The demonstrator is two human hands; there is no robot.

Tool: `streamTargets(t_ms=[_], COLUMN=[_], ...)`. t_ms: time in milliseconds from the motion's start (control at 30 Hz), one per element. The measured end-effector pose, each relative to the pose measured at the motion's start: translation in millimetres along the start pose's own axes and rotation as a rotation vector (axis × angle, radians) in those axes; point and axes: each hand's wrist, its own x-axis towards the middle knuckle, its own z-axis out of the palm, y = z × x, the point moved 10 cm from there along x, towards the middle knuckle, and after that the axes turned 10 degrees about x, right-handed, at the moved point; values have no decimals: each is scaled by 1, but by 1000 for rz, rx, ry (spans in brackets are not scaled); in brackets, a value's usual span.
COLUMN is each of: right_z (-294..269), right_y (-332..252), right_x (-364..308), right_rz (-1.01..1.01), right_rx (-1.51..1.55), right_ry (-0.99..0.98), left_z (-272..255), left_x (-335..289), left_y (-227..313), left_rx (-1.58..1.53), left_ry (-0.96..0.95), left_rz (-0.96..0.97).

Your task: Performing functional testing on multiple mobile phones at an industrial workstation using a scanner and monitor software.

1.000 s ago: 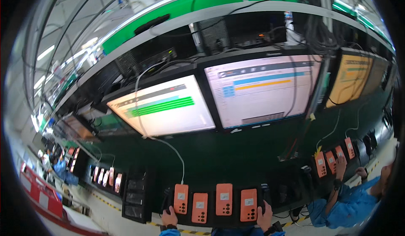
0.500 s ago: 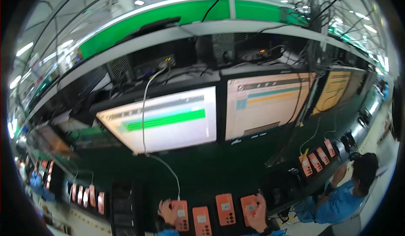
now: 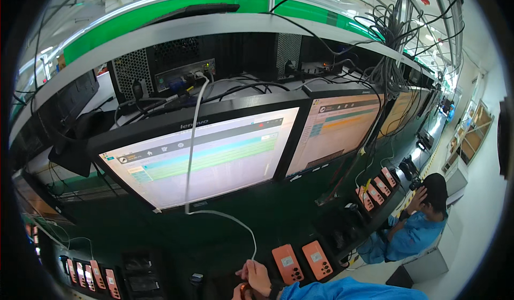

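At the lower edge, my right hand [image 3: 259, 277] is closed, its fingers pinched together at the lower end of a white cable [image 3: 220, 213]. A black band circles its wrist. Just below and left of it, my left hand [image 3: 237, 292] shows only in part, curled around a coral-orange phone of which a small piece [image 3: 245, 288] shows between the hands. The cable's plug is hidden by the fingers. To the right of my hands lie two coral-orange phones, a nearer one [image 3: 284, 254] and a farther one [image 3: 311, 247], backs up, each with a white label and dark camera lenses.
A large lit monitor [image 3: 203, 155] stands ahead, the cable hanging across it; another monitor [image 3: 334, 131] is to its right. Computer cases [image 3: 184, 77] and tangled cables sit above. Right, a co-worker in blue [image 3: 412, 235] sits by more phones [image 3: 376, 194]. Other phones [image 3: 96, 274] lie left.
My view has turned and the monitor looks nearer. My right hand has left the rightmost phone and crossed left to the cable's end, beside my left hand. The co-worker's hand is now at their head.
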Motion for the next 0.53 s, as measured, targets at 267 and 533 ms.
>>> streamTargets(t_ms=[267,533], right_z=[-22,-53], right_y=[54,3], right_x=[17,-26], right_rz=[201,-234], right_rx=[288,-397], right_ry=[-219,-308], left_z=[21,-45], left_x=[38,78], left_y=[-100,-166], left_rx=[-50,374], left_ry=[-94,330], left_rz=[-65,217])
